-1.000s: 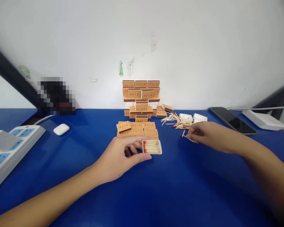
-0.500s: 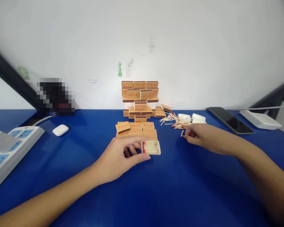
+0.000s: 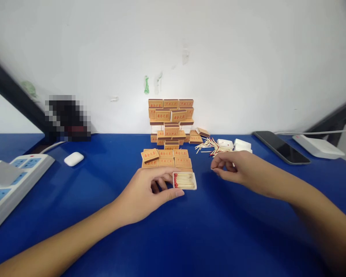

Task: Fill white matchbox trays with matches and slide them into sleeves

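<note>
My left hand [image 3: 147, 194] is closed round the left end of a white matchbox tray [image 3: 195, 181], thumb along the front edge and fingers behind. Inside it, several matches [image 3: 184, 180] lie side by side, red heads to the left. To the right of the tray, my right hand [image 3: 233, 167] is closed in a pinch just above the table. Only a tiny pale tip of the match shows at its fingertips. Behind this hand lies a loose pile of matches [image 3: 206, 145], partly hidden by the fingers.
Orange matchboxes [image 3: 171, 130] are stacked against the wall, with flat rows of matchboxes [image 3: 165, 161] before them. White trays [image 3: 242, 144] stand by the match pile. A phone [image 3: 281, 147] and a white device [image 3: 318, 147] lie right; a white earbud case [image 3: 74, 159] and power strip [image 3: 20, 177] left.
My right hand has moved left from beside the match pile toward the tray, and the single match near its fingertips no longer shows on the table. My left hand holds the tray almost still.
</note>
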Demonstrator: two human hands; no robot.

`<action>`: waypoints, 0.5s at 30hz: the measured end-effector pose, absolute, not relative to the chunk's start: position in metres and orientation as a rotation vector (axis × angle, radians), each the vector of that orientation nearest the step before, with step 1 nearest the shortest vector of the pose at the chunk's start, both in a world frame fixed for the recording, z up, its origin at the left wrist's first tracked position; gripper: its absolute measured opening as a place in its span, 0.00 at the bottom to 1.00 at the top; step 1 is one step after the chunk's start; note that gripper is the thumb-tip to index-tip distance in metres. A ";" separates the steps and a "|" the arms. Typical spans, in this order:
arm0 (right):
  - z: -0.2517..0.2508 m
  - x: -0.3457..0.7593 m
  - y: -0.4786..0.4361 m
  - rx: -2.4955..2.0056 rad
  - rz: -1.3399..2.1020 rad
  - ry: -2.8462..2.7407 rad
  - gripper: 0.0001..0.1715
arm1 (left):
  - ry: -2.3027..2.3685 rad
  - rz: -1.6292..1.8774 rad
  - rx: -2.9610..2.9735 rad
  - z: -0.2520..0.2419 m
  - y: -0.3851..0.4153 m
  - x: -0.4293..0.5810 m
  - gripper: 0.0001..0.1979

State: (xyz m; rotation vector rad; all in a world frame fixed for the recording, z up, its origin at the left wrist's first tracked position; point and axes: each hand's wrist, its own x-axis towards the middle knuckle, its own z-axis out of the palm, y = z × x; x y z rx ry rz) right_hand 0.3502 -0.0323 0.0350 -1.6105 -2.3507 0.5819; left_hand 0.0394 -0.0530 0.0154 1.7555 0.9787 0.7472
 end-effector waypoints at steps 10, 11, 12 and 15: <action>0.038 0.337 -0.039 -1.387 0.386 -2.386 0.13 | 0.972 0.740 1.756 0.016 -0.051 0.038 0.21; 0.039 0.335 -0.040 -1.374 0.372 -2.377 0.12 | 0.971 0.740 1.757 0.015 -0.052 0.038 0.21; 0.040 0.332 -0.041 -1.367 0.359 -2.358 0.11 | 0.970 0.743 1.760 0.015 -0.052 0.038 0.21; 0.045 0.326 -0.045 -1.366 0.361 -2.252 0.09 | 0.962 0.752 1.777 0.014 -0.052 0.037 0.20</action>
